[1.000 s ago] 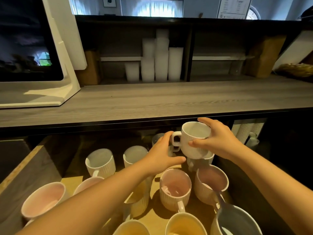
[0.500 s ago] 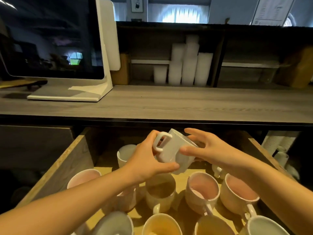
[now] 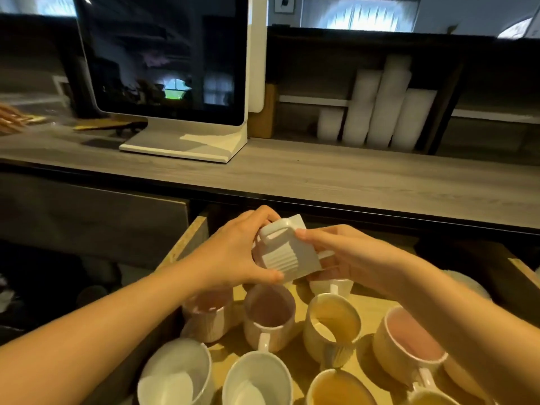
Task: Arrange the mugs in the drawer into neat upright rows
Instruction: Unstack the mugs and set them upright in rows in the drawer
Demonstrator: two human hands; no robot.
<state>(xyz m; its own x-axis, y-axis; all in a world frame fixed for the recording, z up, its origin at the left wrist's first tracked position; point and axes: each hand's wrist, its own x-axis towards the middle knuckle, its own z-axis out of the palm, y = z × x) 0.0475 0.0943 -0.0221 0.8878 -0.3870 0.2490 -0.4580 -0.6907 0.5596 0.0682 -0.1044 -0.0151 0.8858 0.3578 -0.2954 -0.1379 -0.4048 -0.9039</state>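
Note:
A white ribbed mug (image 3: 287, 252) is held tipped on its side above the back of the open drawer (image 3: 190, 241), handle turned up. My left hand (image 3: 233, 255) grips its left side and my right hand (image 3: 347, 255) grips its right side. Below stand several upright mugs: two pink-lined ones (image 3: 270, 314), a yellow-lined one (image 3: 333, 323), a pink-lined one at the right (image 3: 409, 343) and two white ones in front (image 3: 175, 375). My arms hide some of the mugs.
A grey wooden counter (image 3: 321, 176) overhangs the drawer's back. A monitor on a white stand (image 3: 181, 83) sits on it at the left. Stacks of white paper cups (image 3: 380, 106) stand on a shelf behind. The drawer's left wall is close to my left forearm.
The white mug has gone from upright to tipped onto its side between both hands, lowered toward the drawer's back. My view has swung to the left, showing more of the monitor.

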